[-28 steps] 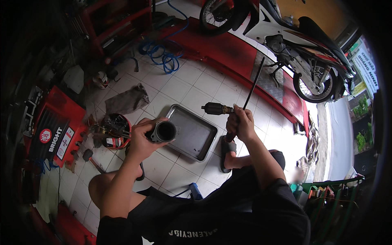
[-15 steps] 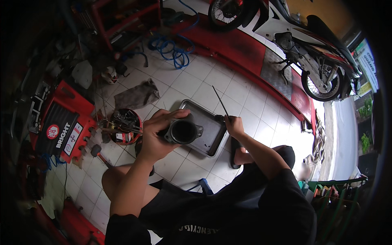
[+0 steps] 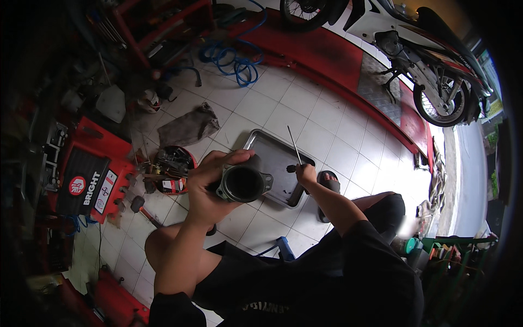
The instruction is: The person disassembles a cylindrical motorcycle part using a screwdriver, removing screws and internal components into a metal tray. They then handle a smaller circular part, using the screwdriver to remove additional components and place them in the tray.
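Observation:
My left hand (image 3: 210, 188) is closed around a dark, hollow metal cylinder (image 3: 265, 181) with flange ears and bolt holes. Its round mouth faces up at me, showing a dark inside. Between the fingers of my right hand (image 3: 306, 174) is a thin metal rod (image 3: 293, 143), its tip pointing up and away. A small black piece (image 3: 291, 169) shows beside these fingers; I cannot tell whether it belongs to the rod. Beneath both hands a shallow metal tray (image 3: 256, 143) lies on the tiles, with small dark bits in it.
A grey cloth (image 3: 188, 125) and a red bowl of parts (image 3: 193, 159) lie on the left. Beside my left knee is a hammer (image 3: 143, 210). A red toolbox (image 3: 90, 174) stands farther left. A motorcycle (image 3: 419, 60) rests on a red lift (image 3: 327, 68), near a blue hose (image 3: 239, 71).
My right hand has moved left, closer to the cylinder and farther over the tray. The rod stands more upright. My left hand keeps its hold on the cylinder; the whole view has shifted slightly.

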